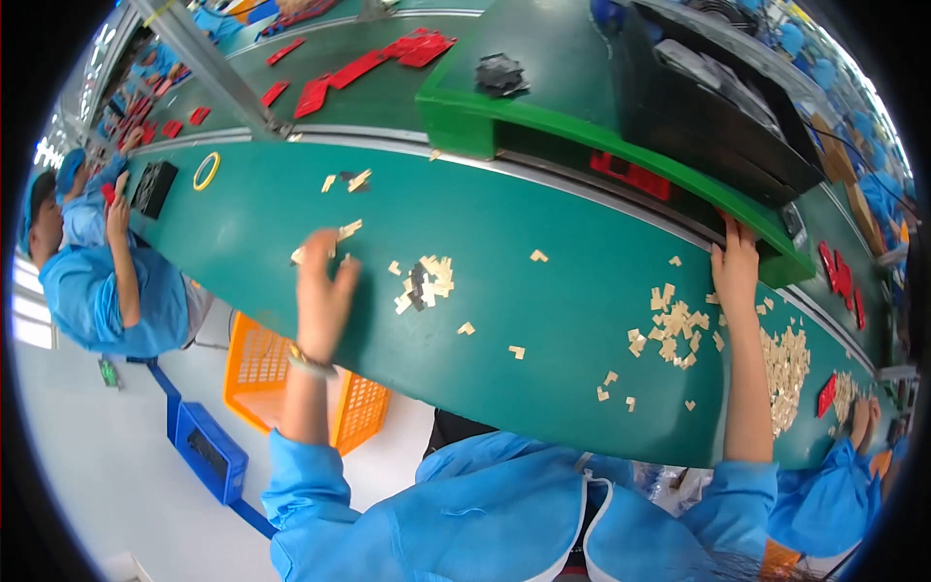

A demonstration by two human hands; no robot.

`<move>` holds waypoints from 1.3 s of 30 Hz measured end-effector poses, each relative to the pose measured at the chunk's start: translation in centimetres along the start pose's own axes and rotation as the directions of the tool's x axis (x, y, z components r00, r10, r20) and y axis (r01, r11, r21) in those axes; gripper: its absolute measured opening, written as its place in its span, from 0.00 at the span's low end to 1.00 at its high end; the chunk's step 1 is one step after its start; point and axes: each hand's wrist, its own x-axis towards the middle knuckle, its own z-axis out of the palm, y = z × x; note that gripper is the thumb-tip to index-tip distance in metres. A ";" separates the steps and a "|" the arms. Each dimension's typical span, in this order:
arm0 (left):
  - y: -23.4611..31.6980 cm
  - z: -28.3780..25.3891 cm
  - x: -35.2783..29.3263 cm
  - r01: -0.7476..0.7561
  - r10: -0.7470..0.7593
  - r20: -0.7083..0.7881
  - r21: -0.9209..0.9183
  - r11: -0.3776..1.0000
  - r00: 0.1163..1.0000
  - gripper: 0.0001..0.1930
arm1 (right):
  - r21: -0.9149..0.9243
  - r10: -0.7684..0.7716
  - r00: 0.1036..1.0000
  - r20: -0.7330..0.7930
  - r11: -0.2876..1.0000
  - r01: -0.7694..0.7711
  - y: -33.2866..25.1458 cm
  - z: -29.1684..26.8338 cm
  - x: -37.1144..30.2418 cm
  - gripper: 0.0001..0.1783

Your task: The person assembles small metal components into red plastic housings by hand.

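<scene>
My left hand [325,296], slightly blurred, is over the left part of the green table [543,330]. Its thumb and fingers are apart, and nothing shows in it. Small cream L-shaped pieces [349,230] lie beside its fingertips. To its right, more cream pieces [441,276] surround a dark piece [418,288]. My right hand [737,267] reaches to the edge of the green shelf [679,173], fingers stretched forward and thumb apart. Red shows by its fingertips, which the shelf edge partly hides. Below that hand lies a loose pile of cream pieces [676,328].
Under the shelf sits a red part [630,175]; on it stand a black bin [718,107] and a dark pile [501,74]. Red pieces [354,70] lie on the belt behind. An orange crate [257,373] stands below the table. Co-workers sit at left [116,281] and right [824,500].
</scene>
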 end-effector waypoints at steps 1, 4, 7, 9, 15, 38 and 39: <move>-3.3 0.7 1.7 -0.034 0.044 -0.156 0.067 0.997 0.987 0.22 | -0.048 0.125 0.988 0.090 0.991 -0.121 1.2 1.8 0.5 0.25; -3.9 2.0 7.1 -0.062 0.071 -0.088 0.095 0.993 0.994 0.20 | -0.125 0.284 0.925 0.254 0.957 -0.260 0.3 1.8 1.9 0.22; -4.4 3.5 11.1 -0.100 0.096 0.032 0.170 0.980 0.995 0.14 | -0.059 0.216 0.934 0.285 0.976 -0.208 -1.9 0.2 2.5 0.14; -5.1 4.0 12.2 -0.085 0.066 0.088 0.233 0.969 0.994 0.11 | 0.117 -0.091 0.974 0.209 0.991 0.067 -7.6 -2.9 2.3 0.11; -4.0 4.3 13.1 -0.050 0.046 0.053 0.084 0.995 0.998 0.03 | 0.458 -0.209 0.926 0.315 0.888 0.044 -19.0 -8.5 -5.2 0.16; 19.7 14.5 -0.4 0.650 0.309 0.756 -0.655 0.386 0.577 0.06 | 0.868 0.172 0.975 0.142 0.452 -0.206 -16.0 -6.6 -2.6 0.09; 19.9 14.2 -0.5 0.637 0.291 0.740 -0.671 0.380 0.606 0.05 | 0.882 0.136 0.976 0.172 0.421 -0.215 -16.1 -6.5 -2.6 0.09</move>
